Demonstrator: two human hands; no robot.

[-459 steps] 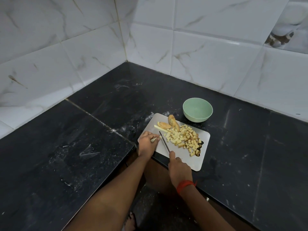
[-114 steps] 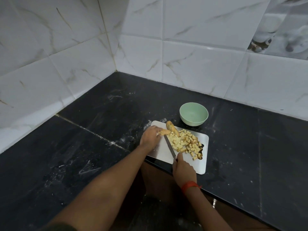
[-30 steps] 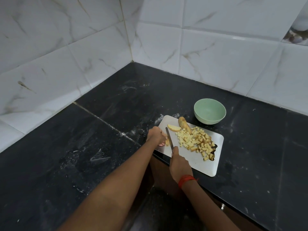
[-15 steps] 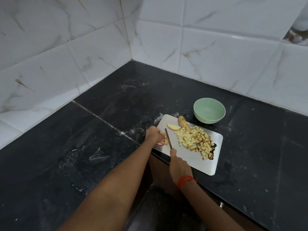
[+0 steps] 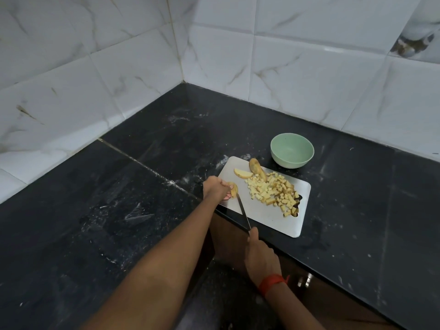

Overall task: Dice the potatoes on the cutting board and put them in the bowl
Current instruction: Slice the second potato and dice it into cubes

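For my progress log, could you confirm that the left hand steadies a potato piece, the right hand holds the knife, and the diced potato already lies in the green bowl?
Not quite: the head view shows the green bowl empty; the diced potato lies heaped on the cutting board. The rest holds: the left hand steadies a potato piece and the right hand holds the knife.

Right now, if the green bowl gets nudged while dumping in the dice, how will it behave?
The bowl looks empty, so probably light and easy to shove. It sits on a smooth dark counter, so it would likely slide rather than grip. Its sides curve down to a narrower base, so pressure on the rim might tip it.
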